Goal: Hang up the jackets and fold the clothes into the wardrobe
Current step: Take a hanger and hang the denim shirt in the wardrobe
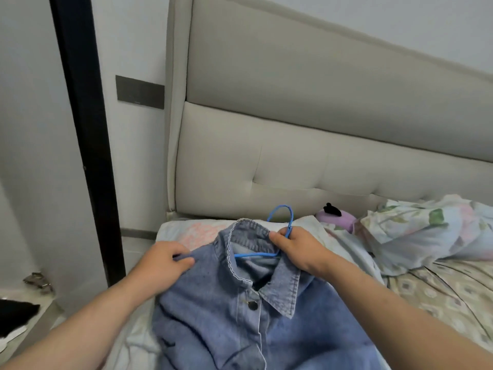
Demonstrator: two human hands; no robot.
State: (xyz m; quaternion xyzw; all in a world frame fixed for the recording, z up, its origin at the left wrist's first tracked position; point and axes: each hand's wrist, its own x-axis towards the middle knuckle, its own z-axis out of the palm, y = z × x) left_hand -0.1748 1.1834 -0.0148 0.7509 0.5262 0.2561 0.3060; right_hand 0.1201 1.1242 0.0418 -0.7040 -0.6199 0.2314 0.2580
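A denim jacket [240,303] lies on the bed [440,295], a blue hanger [280,231] inside its collar. The right hand [296,249] grips the hanger's neck; the left hand [162,263] pinches the left shoulder, which should seat squarely over the hanger arm before lifting.

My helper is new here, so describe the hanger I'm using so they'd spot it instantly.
Start at the padded beige headboard; on the bed below it lies a blue denim jacket. The thin bright-blue wire hanger sits inside its collar, neck gripped by the right hand. Nothing else nearby is bare wire.
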